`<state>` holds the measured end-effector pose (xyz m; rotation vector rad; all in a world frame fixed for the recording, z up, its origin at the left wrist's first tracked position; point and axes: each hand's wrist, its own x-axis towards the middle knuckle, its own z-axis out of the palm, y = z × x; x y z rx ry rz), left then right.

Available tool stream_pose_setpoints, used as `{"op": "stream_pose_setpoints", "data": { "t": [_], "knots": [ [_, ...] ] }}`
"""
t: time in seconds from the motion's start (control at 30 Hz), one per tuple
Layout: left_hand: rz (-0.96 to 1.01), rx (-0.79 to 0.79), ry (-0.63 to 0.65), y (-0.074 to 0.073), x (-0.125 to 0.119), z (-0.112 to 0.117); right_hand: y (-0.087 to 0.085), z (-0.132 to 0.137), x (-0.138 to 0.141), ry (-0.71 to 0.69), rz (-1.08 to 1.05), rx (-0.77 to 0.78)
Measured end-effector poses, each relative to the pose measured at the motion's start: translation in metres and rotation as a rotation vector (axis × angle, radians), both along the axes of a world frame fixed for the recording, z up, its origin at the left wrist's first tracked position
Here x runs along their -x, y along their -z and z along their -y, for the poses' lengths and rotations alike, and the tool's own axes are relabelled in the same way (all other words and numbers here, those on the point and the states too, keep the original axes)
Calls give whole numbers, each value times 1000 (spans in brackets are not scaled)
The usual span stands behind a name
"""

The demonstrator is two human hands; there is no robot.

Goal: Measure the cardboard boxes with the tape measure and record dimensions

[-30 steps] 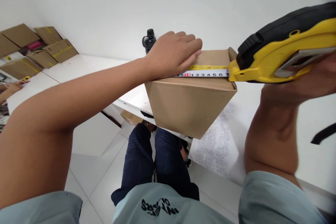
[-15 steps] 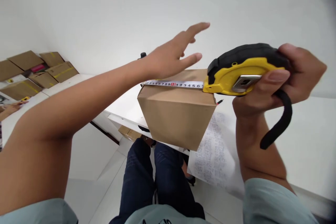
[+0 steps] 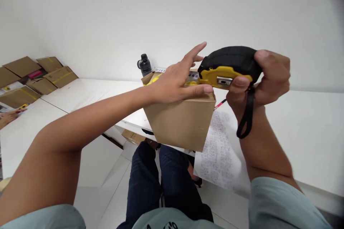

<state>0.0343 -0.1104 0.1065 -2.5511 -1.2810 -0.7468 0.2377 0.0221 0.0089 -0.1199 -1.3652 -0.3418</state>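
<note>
A brown cardboard box (image 3: 178, 125) stands at the table's front edge. My left hand (image 3: 174, 80) lies across its top, fingers stretched out and thumb pointing right. In my right hand (image 3: 268, 77) is a black and yellow tape measure (image 3: 228, 66), held at the box's right end with its black wrist strap hanging down. The white, numbered blade (image 3: 193, 75) runs out of the case to the left, partly hidden behind my left hand. Yellow patches show beside the blade on the box top; I cannot tell whether they are its underside.
A dark bottle (image 3: 144, 65) stands behind the box. A red and black pencil (image 3: 220, 105) and a handwritten paper sheet (image 3: 219, 150) lie to the right, the sheet hanging over the edge. Several cardboard boxes (image 3: 23, 67) and another person's hand (image 3: 9, 117) are at the far left.
The tape measure has moved left in my right hand. My left hand has come down onto the box top. The bottle, mostly covered before, now shows more.
</note>
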Motion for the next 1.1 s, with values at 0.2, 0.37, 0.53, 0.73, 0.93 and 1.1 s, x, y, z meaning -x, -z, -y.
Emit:
{"op": "stream_pose_setpoints", "data": {
  "t": [0.2,0.37,0.53,0.73,0.93,1.1],
  "knots": [
    [-323,-222,-69,-12,0,-14,5,-2,-6,158,117,-186],
    [-280,-220,-53,17,27,-20,-1,10,-3,187,435,192],
    [-177,-202,-19,32,44,-14,-5,17,3,96,473,232],
    [-179,-202,-81,41,49,-13,-1,16,0,61,437,112],
    [-202,-205,-82,44,56,-18,-8,26,-1,72,506,221],
    [-189,-181,-115,39,50,-20,-14,31,-1,125,498,344]
  ]
}}
